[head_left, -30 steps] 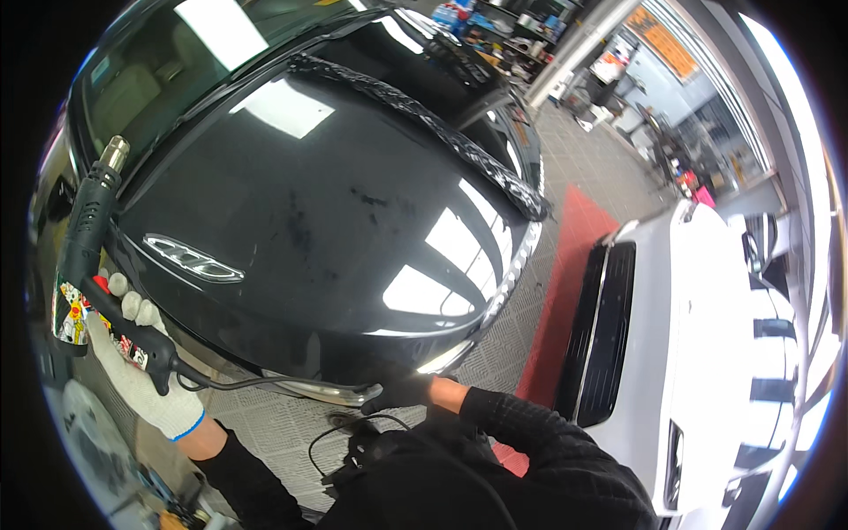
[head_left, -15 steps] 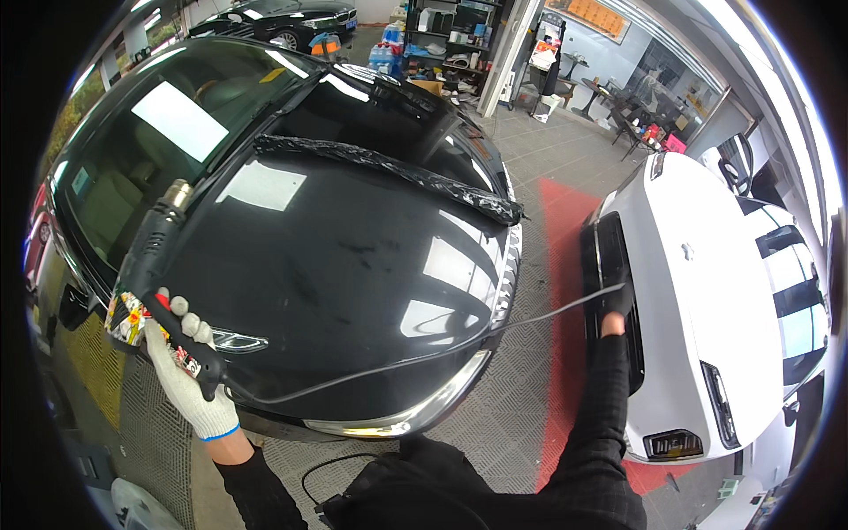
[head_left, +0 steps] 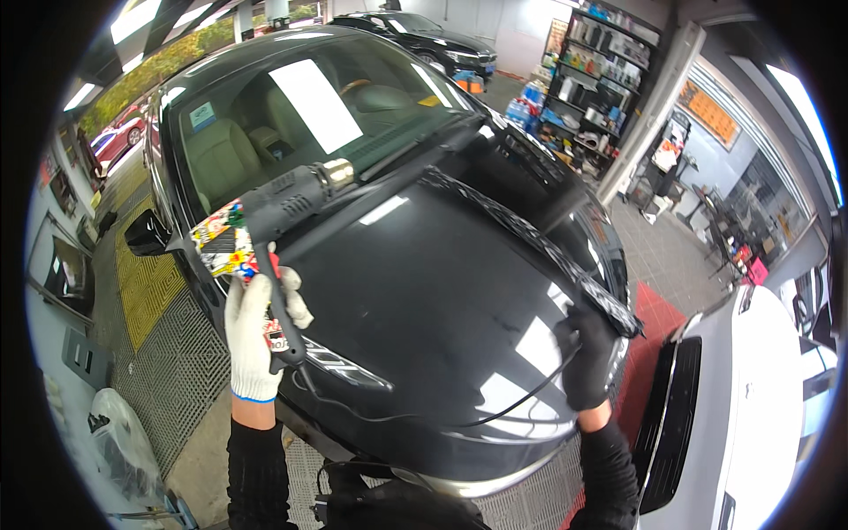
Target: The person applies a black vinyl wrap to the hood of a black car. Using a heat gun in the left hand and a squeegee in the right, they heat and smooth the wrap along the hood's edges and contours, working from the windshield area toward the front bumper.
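My left hand (head_left: pixel 250 340), in a white knit glove, is wrapped round the handle of a heat gun (head_left: pixel 291 199). Its dark barrel and metal nozzle point right over the hood, toward the windshield's base; a colourful pattern covers its rear. From the handle a dark power cord (head_left: pixel 411 417) sags across the front of the black car's hood (head_left: pixel 415 300) to my right hand (head_left: pixel 586 367). That hand wears a black glove, its fingers closed on the cord above the hood's right side. A long crumpled strip of glossy black film (head_left: pixel 530 238) lies bunched across the hood beyond it.
A white car (head_left: pixel 751 389) stands close on the right, past a strip of red floor (head_left: pixel 647 353). Loaded shelves (head_left: pixel 596 84) stand at the back, beside another black car (head_left: pixel 433 40). At the lower left is a clear plastic bag (head_left: pixel 128 437).
The view has turned. My left hand has swung the heat gun from pointing up to pointing right. My right hand has come from beside the white car to over the hood with the cord.
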Tool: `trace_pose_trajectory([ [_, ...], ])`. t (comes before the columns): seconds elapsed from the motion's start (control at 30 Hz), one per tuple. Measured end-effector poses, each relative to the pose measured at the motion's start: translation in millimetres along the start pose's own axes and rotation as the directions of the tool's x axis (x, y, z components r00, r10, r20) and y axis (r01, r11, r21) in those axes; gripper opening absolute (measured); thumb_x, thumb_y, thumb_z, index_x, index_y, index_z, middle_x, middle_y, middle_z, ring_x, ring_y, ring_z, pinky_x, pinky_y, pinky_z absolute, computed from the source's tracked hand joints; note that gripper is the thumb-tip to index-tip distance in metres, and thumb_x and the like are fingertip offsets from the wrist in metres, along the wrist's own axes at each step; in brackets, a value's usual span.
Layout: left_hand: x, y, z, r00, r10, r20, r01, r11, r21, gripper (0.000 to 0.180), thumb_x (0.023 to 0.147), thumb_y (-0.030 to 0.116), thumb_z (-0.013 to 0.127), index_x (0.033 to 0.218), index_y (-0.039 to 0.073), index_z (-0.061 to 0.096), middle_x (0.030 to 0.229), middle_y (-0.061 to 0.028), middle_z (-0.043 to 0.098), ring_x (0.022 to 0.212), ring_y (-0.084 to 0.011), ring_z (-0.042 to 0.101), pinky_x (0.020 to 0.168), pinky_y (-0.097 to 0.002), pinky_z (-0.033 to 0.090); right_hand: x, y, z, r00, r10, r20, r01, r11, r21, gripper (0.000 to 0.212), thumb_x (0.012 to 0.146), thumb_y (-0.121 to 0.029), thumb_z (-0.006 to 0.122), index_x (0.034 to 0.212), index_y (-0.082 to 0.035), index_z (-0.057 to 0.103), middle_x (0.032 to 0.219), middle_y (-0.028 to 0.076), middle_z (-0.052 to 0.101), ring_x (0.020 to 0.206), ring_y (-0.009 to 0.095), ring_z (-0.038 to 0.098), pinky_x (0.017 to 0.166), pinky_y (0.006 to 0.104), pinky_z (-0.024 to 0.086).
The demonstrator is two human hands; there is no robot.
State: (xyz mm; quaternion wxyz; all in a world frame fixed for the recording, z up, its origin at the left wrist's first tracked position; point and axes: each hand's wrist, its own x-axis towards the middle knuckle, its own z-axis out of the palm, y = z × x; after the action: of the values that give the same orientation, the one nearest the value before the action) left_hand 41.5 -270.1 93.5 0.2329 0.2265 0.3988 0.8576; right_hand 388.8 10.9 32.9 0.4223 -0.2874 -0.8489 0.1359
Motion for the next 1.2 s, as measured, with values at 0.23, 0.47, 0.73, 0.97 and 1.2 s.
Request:
trace_pose_trajectory([
  [0.23, 118.6, -3.4, -84.8, 0.965, -0.219, 0.141, 0.204, 0.972, 0.114, 0.035, 0.11, 0.022, 0.063, 0.139, 0.003, 0.055, 0.103, -0.0151, 0.074, 0.069, -0.0183, 0.072, 0.062, -0.0371, 0.065, -37.8, -15.2, 155.9, 0.901, 0.178, 0.395, -0.027, 0.933, -0.359, 0.023, 0.092, -0.026, 0.083, 0.1, -0.008, 0.073, 0.127, 0.015, 0.074, 0.104, 0.04, 0.073, 0.089, 0.0511, 0.06],
  [0.47, 252.9, -43.6, -131.9, 0.859, -0.379, 0.345, 0.4, 0.916, 0.01, 0.026, 0.109, 0.018, 0.067, 0.129, 0.005, 0.056, 0.1, -0.0136, 0.073, 0.069, -0.0194, 0.073, 0.06, -0.0359, 0.064, -1.0, -16.7, 206.3, 0.689, 0.383, 0.615, -0.032, 0.864, -0.502, 0.023, 0.096, -0.013, 0.069, 0.118, -0.012, 0.075, 0.11, 0.016, 0.073, 0.104, 0.041, 0.073, 0.09, 0.0516, 0.06],
  [0.73, 328.2, -89.0, -142.1, 0.75, -0.493, 0.441, 0.566, 0.824, -0.041, 0.025, 0.107, 0.016, 0.069, 0.127, 0.006, 0.058, 0.095, -0.012, 0.073, 0.071, -0.0198, 0.074, 0.06, -0.0351, 0.063, 128.2, 5.5, 250.7, 0.751, 0.413, 0.515, -0.055, 0.816, -0.575, 0.025, 0.097, -0.026, 0.075, 0.117, -0.012, 0.076, 0.112, 0.017, 0.079, 0.105, 0.042, 0.075, 0.092, 0.0497, 0.059],
  [0.97, 352.5, -110.4, -128.4, 0.759, -0.504, 0.412, 0.537, 0.843, 0.042, 0.028, 0.105, 0.018, 0.071, 0.126, 0.004, 0.059, 0.092, -0.0094, 0.072, 0.065, -0.0192, 0.072, 0.057, -0.0324, 0.062, 291.3, 46.7, 335.0, 0.873, 0.276, 0.402, -0.048, 0.869, -0.493, 0.032, 0.094, -0.028, 0.076, 0.124, -0.017, 0.079, 0.123, 0.013, 0.079, 0.119, 0.037, 0.073, 0.102, 0.0486, 0.057],
  [1.2, 351.3, -114.9, -136.1, 0.76, -0.548, 0.349, 0.527, 0.834, 0.162, 0.031, 0.105, 0.02, 0.071, 0.128, 0.003, 0.06, 0.092, -0.0083, 0.072, 0.065, -0.0148, 0.072, 0.059, -0.0309, 0.064, 358.2, 100.4, 403.0, 0.748, 0.105, 0.656, 0.279, 0.846, -0.454, 0.036, 0.089, -0.029, 0.08, 0.123, -0.017, 0.08, 0.121, 0.013, 0.08, 0.115, 0.035, 0.075, 0.098, 0.0472, 0.059],
])
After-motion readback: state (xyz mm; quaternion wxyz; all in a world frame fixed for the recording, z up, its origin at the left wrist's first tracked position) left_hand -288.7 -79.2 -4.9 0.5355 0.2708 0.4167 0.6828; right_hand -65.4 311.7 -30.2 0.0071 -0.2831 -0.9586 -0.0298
